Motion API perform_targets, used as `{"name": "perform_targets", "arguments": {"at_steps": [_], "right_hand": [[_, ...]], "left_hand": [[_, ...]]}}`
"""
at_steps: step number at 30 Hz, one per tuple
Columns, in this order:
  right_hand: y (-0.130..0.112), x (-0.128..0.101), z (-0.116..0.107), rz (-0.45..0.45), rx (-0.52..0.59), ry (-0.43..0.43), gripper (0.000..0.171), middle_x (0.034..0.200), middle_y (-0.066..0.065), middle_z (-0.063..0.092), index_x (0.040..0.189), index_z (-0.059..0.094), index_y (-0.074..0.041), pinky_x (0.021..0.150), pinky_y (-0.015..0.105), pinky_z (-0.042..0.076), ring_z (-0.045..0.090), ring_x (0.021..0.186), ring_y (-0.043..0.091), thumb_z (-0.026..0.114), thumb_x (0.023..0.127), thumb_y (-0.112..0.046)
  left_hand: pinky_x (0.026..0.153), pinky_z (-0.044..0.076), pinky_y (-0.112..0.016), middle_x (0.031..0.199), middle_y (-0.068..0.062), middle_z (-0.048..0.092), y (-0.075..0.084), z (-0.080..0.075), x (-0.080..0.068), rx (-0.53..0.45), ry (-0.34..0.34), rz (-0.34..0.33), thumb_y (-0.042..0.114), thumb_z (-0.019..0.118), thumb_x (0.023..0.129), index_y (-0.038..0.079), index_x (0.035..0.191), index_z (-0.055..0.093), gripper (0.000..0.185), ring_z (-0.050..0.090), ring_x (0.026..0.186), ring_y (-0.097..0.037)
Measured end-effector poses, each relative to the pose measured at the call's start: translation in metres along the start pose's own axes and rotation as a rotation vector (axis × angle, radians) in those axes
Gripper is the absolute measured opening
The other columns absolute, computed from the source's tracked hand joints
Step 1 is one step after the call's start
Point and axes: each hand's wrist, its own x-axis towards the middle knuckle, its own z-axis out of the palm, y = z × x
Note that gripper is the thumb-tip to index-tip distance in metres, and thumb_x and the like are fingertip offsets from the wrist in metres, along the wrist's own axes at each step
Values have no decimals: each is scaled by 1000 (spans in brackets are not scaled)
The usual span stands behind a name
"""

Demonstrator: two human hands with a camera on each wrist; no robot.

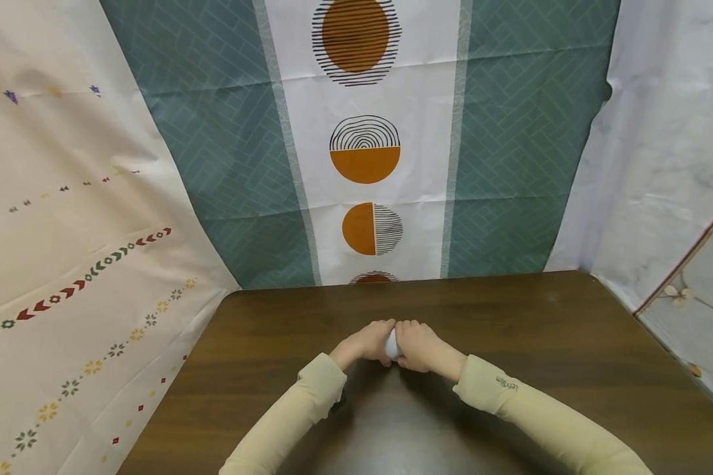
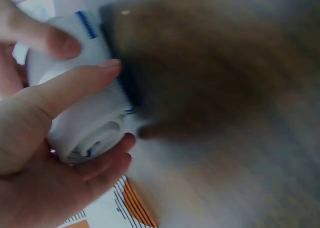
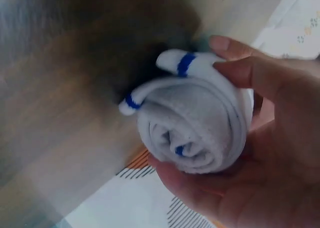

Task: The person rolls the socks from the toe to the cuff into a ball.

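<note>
I have a rolled white cloth (image 3: 200, 113) right between the two palms, its spiral end showing just inside the curl of the right hand (image 1: 418, 346). Two blue-striped edges (image 3: 185, 64) stick out from the roll on the side away from that palm, and a bit of blue shows at the core. On my left wrist view the left hand (image 1: 373, 340) has its thumb laid across the top of the roll and fingers wrapped beneath; the right hand's digits rest on its upper edge and curl under it too. Both hands are closed only as far as the roll's thickness lets them, gripping it from either side. I cannot tell whether the roll touches the dark wooden table (image 1: 511, 316) under the grip. Back from the hands run cream sleeves (image 1: 558, 422), with a dark band (image 1: 337, 401) at the left cuff. Beyond the grip I see a hanging with orange circles (image 1: 365, 165); to its left, a flowered cloth (image 1: 95, 297); to its right, a marbled sheet (image 1: 677, 165).
</note>
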Motion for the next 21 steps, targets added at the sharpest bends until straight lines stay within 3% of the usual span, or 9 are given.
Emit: {"name": "perform_targets", "arguments": {"at_steps": [5,13,17,21], "right_hand": [[8,7,-3,3,136,-109,53,98,17,61,110,55,7,80,40,53,60,88,30,72,83,-35],[24,15,2,48,279,-178,52,99,13,62,117,55,5,80,39,50,59,86,24,69,85,-34],[28,11,7,46,350,-183,64,101,11,63,123,52,6,79,39,51,60,86,23,74,81,-37],[30,6,10,46,422,-188,73,96,8,62,121,50,3,73,38,52,59,80,19,81,73,-43]], "left_hand": [[80,50,-28,109,-12,55,-2,7,0,-37,90,9,9,87,68,4,117,38,71,56,93,-20],[78,49,-29,106,-13,54,4,11,7,118,165,2,19,88,67,1,119,40,74,52,94,-23],[76,51,-30,105,-9,60,4,12,7,208,168,20,28,88,67,5,122,44,73,59,93,-20],[71,43,-32,103,-3,62,5,9,2,177,140,42,34,85,68,9,121,49,69,59,88,-16]]}}
